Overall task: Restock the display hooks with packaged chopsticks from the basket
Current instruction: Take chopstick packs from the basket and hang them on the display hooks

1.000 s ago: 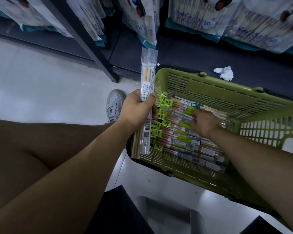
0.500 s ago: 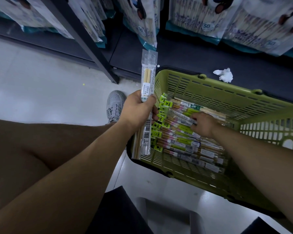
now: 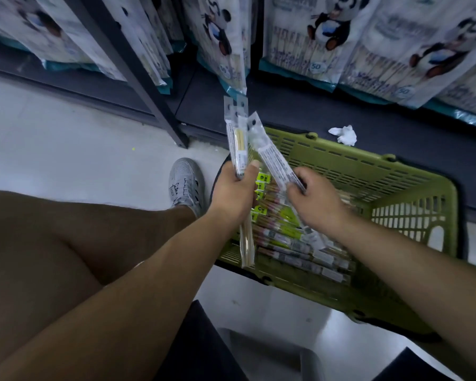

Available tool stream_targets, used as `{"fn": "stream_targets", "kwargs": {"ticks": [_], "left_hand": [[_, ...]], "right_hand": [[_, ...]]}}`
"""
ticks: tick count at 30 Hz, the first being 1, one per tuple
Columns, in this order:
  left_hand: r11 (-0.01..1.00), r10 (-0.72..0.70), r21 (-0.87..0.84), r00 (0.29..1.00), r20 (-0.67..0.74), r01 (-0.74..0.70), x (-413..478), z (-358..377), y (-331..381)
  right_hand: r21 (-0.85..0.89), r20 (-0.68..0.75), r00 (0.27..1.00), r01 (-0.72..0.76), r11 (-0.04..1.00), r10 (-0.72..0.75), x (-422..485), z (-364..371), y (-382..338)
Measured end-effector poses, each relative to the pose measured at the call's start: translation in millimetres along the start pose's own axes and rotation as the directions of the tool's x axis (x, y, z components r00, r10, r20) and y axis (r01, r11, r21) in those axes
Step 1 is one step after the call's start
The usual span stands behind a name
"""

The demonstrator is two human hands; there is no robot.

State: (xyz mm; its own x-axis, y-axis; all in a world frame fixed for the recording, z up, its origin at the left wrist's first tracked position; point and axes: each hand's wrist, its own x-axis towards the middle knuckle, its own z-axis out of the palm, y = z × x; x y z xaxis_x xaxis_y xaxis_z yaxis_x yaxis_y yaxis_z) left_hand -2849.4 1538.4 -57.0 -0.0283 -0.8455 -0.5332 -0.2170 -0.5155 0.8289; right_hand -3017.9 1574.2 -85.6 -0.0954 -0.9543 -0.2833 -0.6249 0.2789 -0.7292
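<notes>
Curled tight, the left hand [image 3: 231,188] grips a small bundle of packaged chopsticks [image 3: 238,144] upright by its middle, thumb pressed across the front. The hang tabs point up and the stick ends reach down over the basket's near left corner. Just beside it, the right hand [image 3: 313,196] pinches a single pack [image 3: 272,158] between thumb and curled fingers. That pack is tilted so its tab leans toward the bundle, close to it or touching.

Under both hands, the green basket [image 3: 382,171] sits on the floor, and loose packs [image 3: 286,240] lie in overlapping rows along its near side. One grey shoe [image 3: 186,182] stands on the floor at the basket's left edge. Beyond the far rim, one crumpled white tissue [image 3: 344,134] lies on the dark shelf base [image 3: 286,105]. Large panda-printed bags [image 3: 308,42] hang above it.

I judge the task to be in its gathering stage: packs are being collected into the left hand and none has gone up yet. No hook for these packs is in view, and most of the stock remains in the basket.

Counted: the bundle shows two hang tabs clearly, possibly a third. The right hand holds one pack. Those in the basket overlap too much for an exact count, though there are clearly more than ten.
</notes>
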Motion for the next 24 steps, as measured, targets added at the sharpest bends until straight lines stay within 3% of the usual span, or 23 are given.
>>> {"fn": "stream_targets", "kwargs": {"ticks": [3, 5, 8, 11, 14, 17, 20, 24], "left_hand": [[0.995, -0.049, -0.081, 0.998, 0.026, 0.051, -7.6, 7.2, 2.7], [0.965, -0.054, -0.252, 0.996, 0.066, 0.069, -12.3, 10.1, 4.5], [0.950, -0.101, -0.292, 0.994, 0.043, 0.109, -10.8, 2.3, 3.7], [0.972, -0.158, -0.177, 0.987, -0.014, 0.153, -1.4, -14.3, 4.7], [0.997, -0.072, 0.017, 0.994, -0.085, 0.074, 5.5, -27.7, 4.6], [0.998, -0.055, 0.030, 0.997, -0.061, 0.057, 11.0, -32.6, 1.4], [0.999, -0.051, 0.010, 0.999, -0.016, 0.052, 15.8, -34.1, -3.5], [0.998, -0.038, -0.038, 0.999, 0.035, 0.040, 22.0, -36.6, -7.6]], "right_hand": [[0.214, -0.034, 0.999, 0.013, 0.977, -0.005, -9.9, 7.4, -47.2], [0.195, -0.012, 0.998, 0.059, 0.979, -0.057, -19.4, 17.3, -62.0], [0.086, 0.060, 0.989, 0.128, 0.988, -0.133, -24.6, 27.5, -59.3], [0.127, 0.103, 0.986, 0.117, 0.985, -0.130, -16.7, 27.5, -40.7], [0.215, 0.053, 0.998, -0.050, 0.975, 0.039, 3.2, 26.1, -2.1], [-0.015, 0.099, 0.985, -0.139, 0.990, 0.140, 26.6, 23.8, 50.2], [-0.327, 0.241, 0.933, -0.181, 0.927, 0.267, 45.6, 20.2, 92.8], [-0.492, 0.235, 0.910, -0.191, 0.849, 0.341, 58.6, 27.9, 113.1]]}}
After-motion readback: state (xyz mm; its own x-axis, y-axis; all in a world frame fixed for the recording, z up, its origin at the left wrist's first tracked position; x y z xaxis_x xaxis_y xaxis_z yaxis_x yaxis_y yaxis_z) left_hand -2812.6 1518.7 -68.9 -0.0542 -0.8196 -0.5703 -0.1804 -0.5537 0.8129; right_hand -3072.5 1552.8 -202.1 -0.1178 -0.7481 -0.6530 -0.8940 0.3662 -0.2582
